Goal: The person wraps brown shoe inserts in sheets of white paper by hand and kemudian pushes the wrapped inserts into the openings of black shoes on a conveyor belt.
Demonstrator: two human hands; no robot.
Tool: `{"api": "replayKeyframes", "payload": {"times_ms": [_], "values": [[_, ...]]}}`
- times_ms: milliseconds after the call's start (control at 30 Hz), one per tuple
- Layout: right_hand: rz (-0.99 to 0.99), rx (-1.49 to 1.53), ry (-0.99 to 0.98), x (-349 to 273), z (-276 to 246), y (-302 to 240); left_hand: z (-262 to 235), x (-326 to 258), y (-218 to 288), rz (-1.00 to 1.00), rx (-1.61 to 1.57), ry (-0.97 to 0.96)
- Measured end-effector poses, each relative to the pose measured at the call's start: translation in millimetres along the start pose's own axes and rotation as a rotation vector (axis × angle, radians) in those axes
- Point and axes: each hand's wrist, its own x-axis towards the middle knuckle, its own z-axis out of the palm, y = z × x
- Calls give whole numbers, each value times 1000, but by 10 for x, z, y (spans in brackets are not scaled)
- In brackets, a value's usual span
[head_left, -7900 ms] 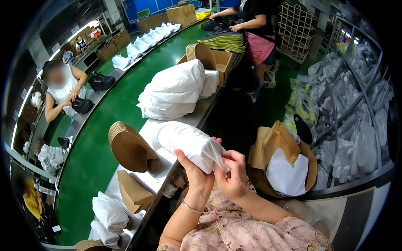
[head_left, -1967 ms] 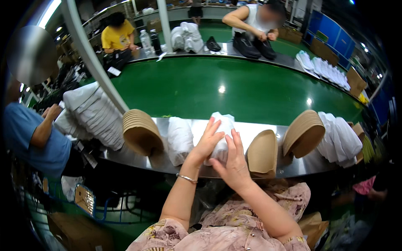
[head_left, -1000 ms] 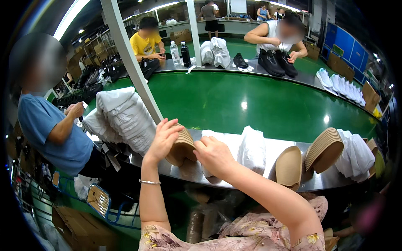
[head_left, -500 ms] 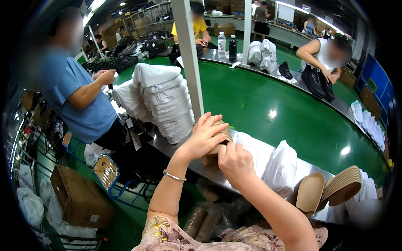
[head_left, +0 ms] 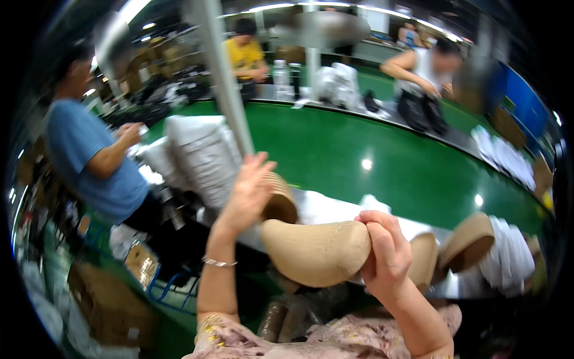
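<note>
one tan moulded insert (head_left: pixel 317 251) now off the stack (head_left: pixel 280 200), in right hand (head_left: pixel 385 254); left hand (head_left: pixel 248 194) against stack

We hold a moulded form (head_left: pixel 317 251) in our right hand (head_left: pixel 385 257), before the worktop (head_left: pixel 335 209). At nine o'clock of it, our left hand (head_left: pixel 248 194) rests on a stack of forms (head_left: pixel 280 200). More stacks (head_left: pixel 472 242) lie at three o'clock, the conveyor belt (head_left: pixel 382 155) at twelve o'clock behind.
</note>
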Motion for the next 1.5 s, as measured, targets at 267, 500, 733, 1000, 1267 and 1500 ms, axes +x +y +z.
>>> {"api": "replayKeyframes", "payload": {"times_ms": [267,500,733,1000,1267,1500], "values": [[100,509,103,-501,-994,260,454,-290,1441,-154,-1227,-444],[380,520,293,-1378,-2008,140,1438,-568,2685,-724,-1455,-1028],[945,983,1108,-2876,-2587,-334,2477,-928,3390,-502,-1529,-914],[1278,580,1422,-3626,-2692,-760,3377,-1488,3930,-636,-1289,-1289],[1938,-1261,875,-6736,-3067,-1469,3630,-1401,3754,-727,-1164,-1245],[2532,-1310,48,-6985,-2740,-1909,3650,-1399,3682,-823,-1018,-1084]]}}
